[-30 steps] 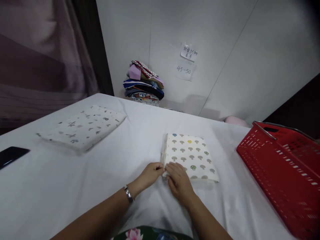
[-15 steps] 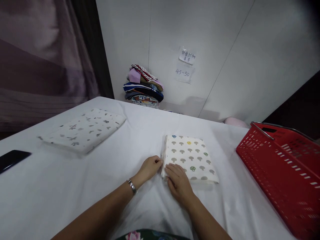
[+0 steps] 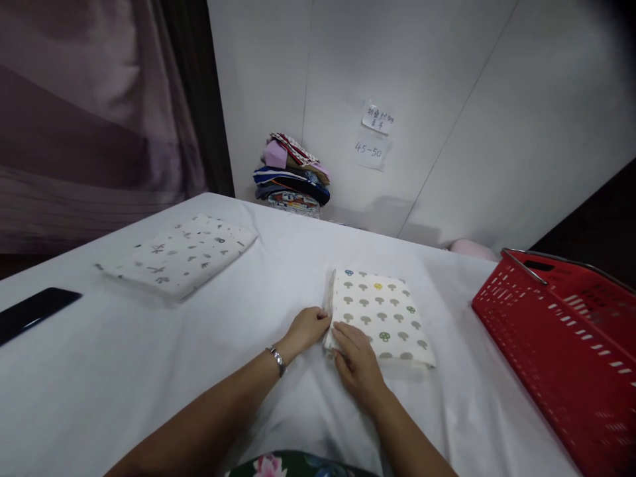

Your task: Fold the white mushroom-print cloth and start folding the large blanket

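A folded white cloth with a mushroom print (image 3: 380, 315) lies on the white-covered table in front of me. My left hand (image 3: 309, 327) pinches the layered left edge of this cloth between thumb and fingers; a metal bracelet circles that wrist. On the cloth's lower left corner rests my right hand (image 3: 358, 361), its fingers stretched out flat over the top layer and the thumb along the near left edge. Further left is a second folded cloth (image 3: 181, 258), white with grey leaf-like shapes, untouched by either hand.
A red plastic basket (image 3: 551, 351) with a metal handle stands at the right. At the left edge lies a flat black object (image 3: 37, 313), perhaps a phone. Behind the table (image 3: 278, 278) rises a stack of folded fabrics (image 3: 293, 179) against the wall.
The whole view has shifted slightly, moving things a little to the right in the picture. My left hand has come slightly closer against the mushroom cloth's left edge; my right hand stays on it.
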The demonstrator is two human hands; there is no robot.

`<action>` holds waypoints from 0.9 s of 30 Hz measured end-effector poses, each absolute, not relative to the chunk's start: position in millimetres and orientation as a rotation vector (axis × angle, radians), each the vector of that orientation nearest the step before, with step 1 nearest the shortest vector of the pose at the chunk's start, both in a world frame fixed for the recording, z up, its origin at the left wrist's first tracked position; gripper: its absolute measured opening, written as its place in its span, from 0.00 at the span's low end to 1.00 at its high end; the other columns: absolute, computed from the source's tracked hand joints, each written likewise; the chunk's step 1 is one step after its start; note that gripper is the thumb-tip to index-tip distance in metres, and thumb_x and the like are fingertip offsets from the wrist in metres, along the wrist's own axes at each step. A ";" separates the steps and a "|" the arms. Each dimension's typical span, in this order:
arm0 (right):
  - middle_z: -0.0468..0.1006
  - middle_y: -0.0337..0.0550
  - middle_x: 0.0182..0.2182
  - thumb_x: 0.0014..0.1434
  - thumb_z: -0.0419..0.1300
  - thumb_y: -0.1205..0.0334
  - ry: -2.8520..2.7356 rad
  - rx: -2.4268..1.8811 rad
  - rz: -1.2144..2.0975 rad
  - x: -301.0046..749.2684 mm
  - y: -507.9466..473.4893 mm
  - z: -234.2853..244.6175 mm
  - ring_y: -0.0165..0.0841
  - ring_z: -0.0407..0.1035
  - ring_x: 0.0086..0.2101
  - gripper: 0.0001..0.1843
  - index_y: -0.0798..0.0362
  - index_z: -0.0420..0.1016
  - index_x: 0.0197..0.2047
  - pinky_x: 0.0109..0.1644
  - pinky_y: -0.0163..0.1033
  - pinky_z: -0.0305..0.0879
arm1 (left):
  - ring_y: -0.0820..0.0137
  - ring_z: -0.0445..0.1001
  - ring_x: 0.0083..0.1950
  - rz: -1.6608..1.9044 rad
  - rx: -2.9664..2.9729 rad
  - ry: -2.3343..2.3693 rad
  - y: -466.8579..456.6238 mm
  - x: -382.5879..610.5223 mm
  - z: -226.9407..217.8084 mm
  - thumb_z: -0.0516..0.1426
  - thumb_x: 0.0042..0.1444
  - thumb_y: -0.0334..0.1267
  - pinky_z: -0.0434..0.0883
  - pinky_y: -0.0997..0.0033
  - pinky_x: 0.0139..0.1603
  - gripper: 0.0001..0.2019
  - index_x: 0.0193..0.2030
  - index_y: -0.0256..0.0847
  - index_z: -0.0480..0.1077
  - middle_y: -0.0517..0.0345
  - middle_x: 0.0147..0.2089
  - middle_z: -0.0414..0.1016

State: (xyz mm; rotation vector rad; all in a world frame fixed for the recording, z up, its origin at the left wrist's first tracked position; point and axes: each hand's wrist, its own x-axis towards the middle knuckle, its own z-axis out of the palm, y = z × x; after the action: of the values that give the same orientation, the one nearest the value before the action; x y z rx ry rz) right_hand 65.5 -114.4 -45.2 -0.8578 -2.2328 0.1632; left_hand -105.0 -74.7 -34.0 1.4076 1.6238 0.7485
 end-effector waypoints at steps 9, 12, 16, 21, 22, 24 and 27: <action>0.70 0.48 0.54 0.58 0.53 0.67 -2.270 -0.869 0.165 66.9 -113.6 -47.0 0.39 0.63 0.54 0.24 0.50 0.63 0.59 0.56 0.52 0.64 | 0.75 0.59 0.21 0.735 1.229 1.579 -68.3 -105.6 -34.4 0.53 0.43 0.39 0.57 0.75 0.22 0.07 0.20 0.39 0.62 0.65 0.17 0.61; 0.70 0.47 0.54 0.58 0.53 0.68 -2.300 -0.877 0.158 67.0 -113.4 -47.5 0.39 0.63 0.54 0.24 0.50 0.63 0.58 0.57 0.52 0.62 | 0.75 0.59 0.23 0.764 1.259 1.595 -69.6 -108.8 -35.6 0.54 0.42 0.39 0.56 0.75 0.23 0.08 0.19 0.39 0.62 0.65 0.18 0.61; 0.70 0.48 0.54 0.58 0.52 0.68 -2.310 -0.884 0.152 66.4 -113.1 -48.0 0.39 0.63 0.54 0.24 0.51 0.63 0.58 0.57 0.52 0.62 | 0.74 0.61 0.25 0.786 1.295 1.594 -65.4 -109.5 -37.2 0.54 0.43 0.40 0.57 0.74 0.25 0.09 0.19 0.38 0.64 0.63 0.20 0.64; 0.71 0.48 0.53 0.58 0.52 0.67 -2.315 -0.874 0.143 66.1 -113.1 -48.3 0.40 0.64 0.53 0.23 0.50 0.63 0.58 0.57 0.53 0.62 | 0.73 0.62 0.26 0.822 1.266 1.583 -52.9 -104.8 -35.5 0.52 0.47 0.42 0.58 0.74 0.27 0.11 0.20 0.38 0.64 0.62 0.21 0.64; 0.71 0.48 0.53 0.58 0.53 0.68 -2.317 -0.874 0.144 66.2 -113.1 -48.3 0.40 0.64 0.53 0.23 0.50 0.63 0.58 0.57 0.53 0.62 | 0.73 0.62 0.26 0.824 1.249 1.578 -50.6 -103.6 -35.0 0.52 0.47 0.41 0.58 0.74 0.27 0.11 0.20 0.38 0.64 0.62 0.20 0.64; 0.70 0.48 0.54 0.58 0.53 0.68 -2.315 -0.879 0.140 66.4 -112.8 -48.4 0.40 0.64 0.54 0.24 0.50 0.63 0.58 0.57 0.53 0.62 | 0.74 0.61 0.24 0.819 1.208 1.561 -46.9 -101.6 -33.7 0.51 0.48 0.40 0.57 0.74 0.25 0.11 0.19 0.39 0.63 0.63 0.19 0.62; 0.71 0.48 0.53 0.57 0.54 0.67 -2.309 -0.874 0.139 66.6 -112.2 -48.6 0.40 0.64 0.53 0.24 0.49 0.64 0.57 0.56 0.52 0.63 | 0.75 0.56 0.20 0.781 1.155 1.510 -44.1 -101.2 -30.7 0.51 0.48 0.40 0.54 0.74 0.22 0.10 0.19 0.40 0.61 0.64 0.16 0.57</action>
State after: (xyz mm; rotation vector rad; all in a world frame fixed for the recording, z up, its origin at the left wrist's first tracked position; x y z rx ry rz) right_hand 66.6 -112.2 -48.6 -0.8741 -2.3092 0.1394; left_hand -101.2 -44.1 -30.7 1.1548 1.5101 0.7810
